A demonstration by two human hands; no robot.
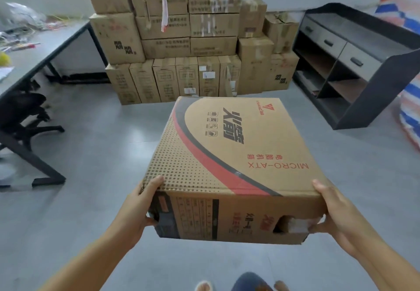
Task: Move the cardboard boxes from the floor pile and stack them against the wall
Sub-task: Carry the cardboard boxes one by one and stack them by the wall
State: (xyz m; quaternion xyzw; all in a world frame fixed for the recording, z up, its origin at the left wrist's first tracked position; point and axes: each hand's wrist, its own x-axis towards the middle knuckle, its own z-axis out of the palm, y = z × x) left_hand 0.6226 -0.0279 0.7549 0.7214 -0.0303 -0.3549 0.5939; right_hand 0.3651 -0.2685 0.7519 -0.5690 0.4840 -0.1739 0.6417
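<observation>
A large cardboard box (pixel 229 154) printed with red and black curves and "MICRO-ATX" is held up in the air in front of me, above the grey floor. My left hand (pixel 142 202) grips its near left corner, fingers over the top edge and thumb on the near face. My right hand (pixel 334 209) grips the near right corner the same way. Ahead, a tall stack of brown cardboard boxes (pixel 188 40) stands against the far wall.
A grey desk (pixel 34 56) with clutter runs along the left, a black office chair (pixel 25 113) beside it. A dark shelf unit with drawers (pixel 354 63) stands at the right, next to a striped bag (pixel 409 109). Grey floor (pixel 91 154) lies between me and the stack.
</observation>
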